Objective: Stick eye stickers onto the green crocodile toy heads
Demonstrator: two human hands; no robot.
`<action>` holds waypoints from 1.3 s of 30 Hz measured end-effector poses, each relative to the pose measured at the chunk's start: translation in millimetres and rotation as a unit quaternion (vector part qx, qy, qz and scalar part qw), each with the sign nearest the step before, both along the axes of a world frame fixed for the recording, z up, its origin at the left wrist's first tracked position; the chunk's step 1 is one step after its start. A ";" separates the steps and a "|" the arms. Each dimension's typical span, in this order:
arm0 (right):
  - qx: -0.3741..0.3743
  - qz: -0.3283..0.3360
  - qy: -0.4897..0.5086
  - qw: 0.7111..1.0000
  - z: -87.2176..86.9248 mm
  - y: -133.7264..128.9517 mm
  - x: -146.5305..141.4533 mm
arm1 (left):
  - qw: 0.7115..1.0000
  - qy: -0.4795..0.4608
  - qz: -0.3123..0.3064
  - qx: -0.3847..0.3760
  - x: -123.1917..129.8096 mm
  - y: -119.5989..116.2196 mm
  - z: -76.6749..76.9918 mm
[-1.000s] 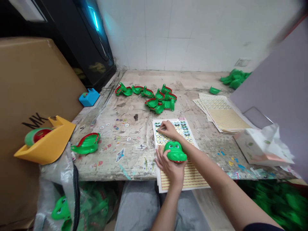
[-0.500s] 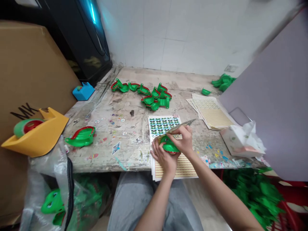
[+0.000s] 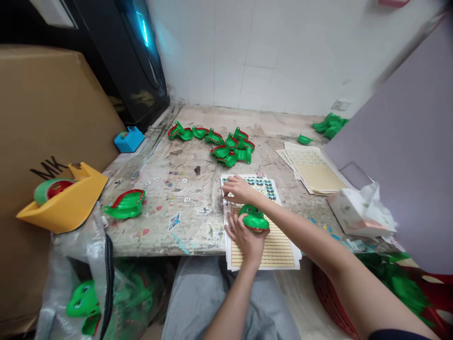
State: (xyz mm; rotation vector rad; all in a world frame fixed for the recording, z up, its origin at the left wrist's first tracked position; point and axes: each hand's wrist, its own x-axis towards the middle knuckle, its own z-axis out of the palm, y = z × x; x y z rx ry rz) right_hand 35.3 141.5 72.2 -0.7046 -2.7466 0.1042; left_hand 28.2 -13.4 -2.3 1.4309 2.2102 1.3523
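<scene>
My left hand (image 3: pixel 250 243) is wrapped round a green toy head (image 3: pixel 255 220) with a red and white mouth edge, resting over the sticker sheets. My right hand (image 3: pixel 239 190) is at the upper left of the top sticker sheet (image 3: pixel 279 250), fingers bent and pinched near its edge; whatever is between them is too small to make out. Rows of eye-like stickers show at the sheet's top and yellow strips lower down. Part of the sheet is hidden by my right forearm.
Several green and red toy parts (image 3: pixel 221 152) lie at the table's middle back. A green part (image 3: pixel 126 204), a yellow tape dispenser (image 3: pixel 76 208) and a blue one (image 3: pixel 129 140) are left. More sheets (image 3: pixel 314 172) and a tissue box (image 3: pixel 357 212) are right.
My right hand has moved left, from the green toy head to the sheet's upper left. The sheet that was lifted beside the toy now lies flat. The camera view has shifted slightly.
</scene>
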 end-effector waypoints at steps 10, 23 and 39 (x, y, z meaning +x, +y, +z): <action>-0.224 -0.312 0.191 0.904 26.0 -114.6 72.8 | 1.000 0.011 -0.012 0.018 -0.4 -0.6 -2.3; -0.159 -0.344 0.109 0.919 24.7 -121.8 69.8 | 1.000 0.014 -0.013 0.007 -0.1 0.6 -3.0; 0.042 -0.344 -0.005 0.938 38.2 -140.0 48.7 | 1.000 0.013 0.003 0.005 0.4 1.9 -2.9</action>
